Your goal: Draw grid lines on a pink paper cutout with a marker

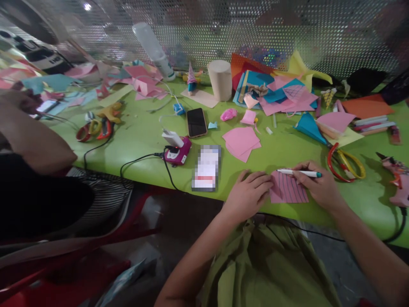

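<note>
One white marker (pixel 306 173), pinched in the closed fingers of the right hand (pixel 316 184), tip at the upper left of a lined pink paper (pixel 289 190). Left hand (pixel 251 192) loosely open, palm down, gripping nothing, fingertips at the lined pink paper's left edge. Scissors (pixel 343 160) just right of the right hand; farther right, probably a glue gun (pixel 398 187).

Olive-green garment (pixel 271 268), loose, creased (bunched toward far edge); forearms (pixel 200 249) bare.
</note>
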A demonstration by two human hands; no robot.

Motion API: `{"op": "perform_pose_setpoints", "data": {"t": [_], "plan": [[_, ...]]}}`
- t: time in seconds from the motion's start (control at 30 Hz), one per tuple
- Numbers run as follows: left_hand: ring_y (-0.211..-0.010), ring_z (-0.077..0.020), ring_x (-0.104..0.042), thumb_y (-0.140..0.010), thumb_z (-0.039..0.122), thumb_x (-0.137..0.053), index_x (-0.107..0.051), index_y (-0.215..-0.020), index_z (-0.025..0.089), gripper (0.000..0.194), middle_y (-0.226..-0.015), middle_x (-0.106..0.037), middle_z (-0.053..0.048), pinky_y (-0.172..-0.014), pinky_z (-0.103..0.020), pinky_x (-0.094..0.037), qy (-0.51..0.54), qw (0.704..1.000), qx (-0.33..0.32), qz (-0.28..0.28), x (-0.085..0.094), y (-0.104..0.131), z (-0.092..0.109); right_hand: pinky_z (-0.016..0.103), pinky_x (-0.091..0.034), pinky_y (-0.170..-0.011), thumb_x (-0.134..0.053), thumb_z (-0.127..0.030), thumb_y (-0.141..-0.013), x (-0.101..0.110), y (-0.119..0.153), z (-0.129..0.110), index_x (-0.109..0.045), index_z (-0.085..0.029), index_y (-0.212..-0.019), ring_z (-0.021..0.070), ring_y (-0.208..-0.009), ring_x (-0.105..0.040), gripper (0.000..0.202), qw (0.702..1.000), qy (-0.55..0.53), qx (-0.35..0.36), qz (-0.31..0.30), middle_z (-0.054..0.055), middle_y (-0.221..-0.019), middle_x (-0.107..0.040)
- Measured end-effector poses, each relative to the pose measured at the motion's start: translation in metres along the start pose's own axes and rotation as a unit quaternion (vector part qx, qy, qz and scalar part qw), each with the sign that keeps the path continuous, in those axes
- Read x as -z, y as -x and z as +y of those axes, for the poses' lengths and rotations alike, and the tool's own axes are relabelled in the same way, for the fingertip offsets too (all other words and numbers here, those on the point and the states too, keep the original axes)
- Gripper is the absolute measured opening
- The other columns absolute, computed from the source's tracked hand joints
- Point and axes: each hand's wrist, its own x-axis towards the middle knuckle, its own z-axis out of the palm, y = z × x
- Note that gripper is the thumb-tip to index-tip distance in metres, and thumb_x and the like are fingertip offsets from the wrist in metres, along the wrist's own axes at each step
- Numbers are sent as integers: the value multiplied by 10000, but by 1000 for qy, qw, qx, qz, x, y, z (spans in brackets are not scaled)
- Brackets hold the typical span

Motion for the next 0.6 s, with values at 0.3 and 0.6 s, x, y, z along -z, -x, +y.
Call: {"op": "perform_pose_setpoints", "data": {"t": [0.3, 0.6], "plan": [[-1466, -219, -568, -1124, 341, -490, -695, -1345, 278, 308, -1505, -695, -40, -1245, -523, -369, 4, 1000, 4, 4, 0, 1, 0, 324, -476, -636, -712, -555, -947, 0, 0, -2, -718, -230, -988, 195, -717, -629, 328, 1000, -7, -6, -3, 31, -818, -714], [-1476, -221, -560, -1130, 361, -476, -693, -1343, 278, 316, -1508, -693, -32, -1243, -525, -369, 2, 1000, 7, 4, -1, 0, -1, 333, -495, -659, -730, -531, -923, 1, 3, -7, -721, -237, -934, 216, -742, -676, 294, 1000, -13, -2, -14, 36, -808, -755]]}}
